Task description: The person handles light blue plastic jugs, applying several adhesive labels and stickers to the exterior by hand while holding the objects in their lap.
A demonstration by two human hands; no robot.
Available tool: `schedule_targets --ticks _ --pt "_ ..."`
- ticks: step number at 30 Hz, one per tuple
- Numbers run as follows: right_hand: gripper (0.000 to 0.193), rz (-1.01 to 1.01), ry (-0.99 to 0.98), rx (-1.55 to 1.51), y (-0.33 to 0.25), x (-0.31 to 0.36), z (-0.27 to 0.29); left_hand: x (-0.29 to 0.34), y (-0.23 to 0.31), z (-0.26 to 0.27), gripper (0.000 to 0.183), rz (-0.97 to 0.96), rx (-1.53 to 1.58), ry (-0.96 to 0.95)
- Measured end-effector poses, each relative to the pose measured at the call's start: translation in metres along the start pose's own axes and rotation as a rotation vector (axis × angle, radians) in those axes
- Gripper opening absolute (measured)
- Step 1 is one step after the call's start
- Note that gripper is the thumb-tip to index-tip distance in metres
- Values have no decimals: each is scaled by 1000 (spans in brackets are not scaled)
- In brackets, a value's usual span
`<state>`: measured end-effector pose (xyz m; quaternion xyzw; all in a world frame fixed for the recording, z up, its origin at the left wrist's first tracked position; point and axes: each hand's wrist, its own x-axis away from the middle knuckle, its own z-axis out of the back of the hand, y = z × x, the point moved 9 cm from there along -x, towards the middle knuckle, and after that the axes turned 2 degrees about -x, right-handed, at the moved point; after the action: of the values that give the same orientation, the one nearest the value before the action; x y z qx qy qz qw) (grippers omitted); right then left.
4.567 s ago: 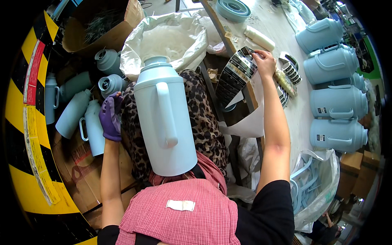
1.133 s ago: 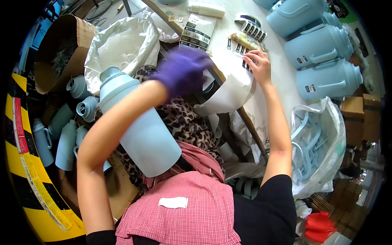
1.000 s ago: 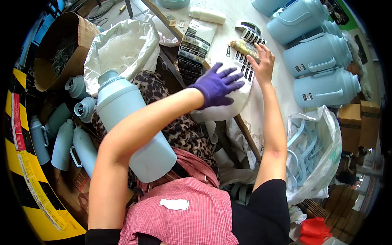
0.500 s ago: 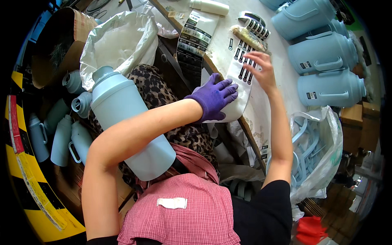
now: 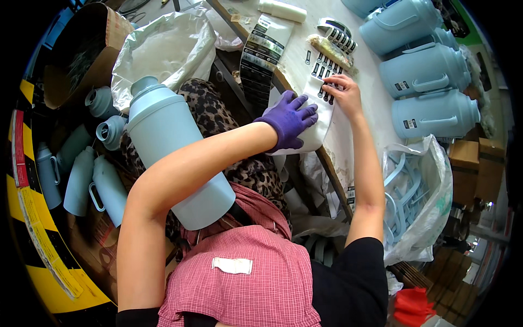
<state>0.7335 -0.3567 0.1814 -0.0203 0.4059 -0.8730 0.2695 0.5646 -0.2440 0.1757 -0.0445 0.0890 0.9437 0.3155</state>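
A white sheet of small black-and-white stickers (image 5: 318, 116) lies over the table's near edge. My left hand (image 5: 289, 120), in a purple glove, rests flat on its lower part with the fingers spread. At the sheet's printed part, my bare right hand (image 5: 344, 95) has thumb and fingertips pinched together. Its fingertips touch the stickers, and the sheet bends beside them; whether a single sticker is between them is hidden. Across my lap leans a pale blue vacuum flask body (image 5: 169, 131), under my left forearm and held by neither hand.
Several blue jugs with handles (image 5: 422, 68) stand at the right of the table (image 5: 376, 103). Plastic bags hold blue handles (image 5: 403, 191) at right and sit open (image 5: 169, 49) at left. A sticker roll (image 5: 335, 24) and black label strip (image 5: 261, 57) lie nearby. More flasks (image 5: 79, 180) stand low left.
My right hand has come down onto the stickers and its fingers have closed from a loose spread into a pinch. My left hand stays on the sheet, with the sheet now bending.
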Motion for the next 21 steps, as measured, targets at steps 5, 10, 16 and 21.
schedule_targets --ticks 5,10,16,21 --pt "19 -195 97 -64 17 19 0 5 7 -4 81 -7 -21 -30" --pt "23 78 192 224 -4 15 6 1 6 -6 80 -3 -27 -32" --pt "20 28 269 155 4 17 7 11 20 11 76 9 23 -100" --pt "12 227 321 297 -41 24 -1 81 55 57 63 -67 164 44"
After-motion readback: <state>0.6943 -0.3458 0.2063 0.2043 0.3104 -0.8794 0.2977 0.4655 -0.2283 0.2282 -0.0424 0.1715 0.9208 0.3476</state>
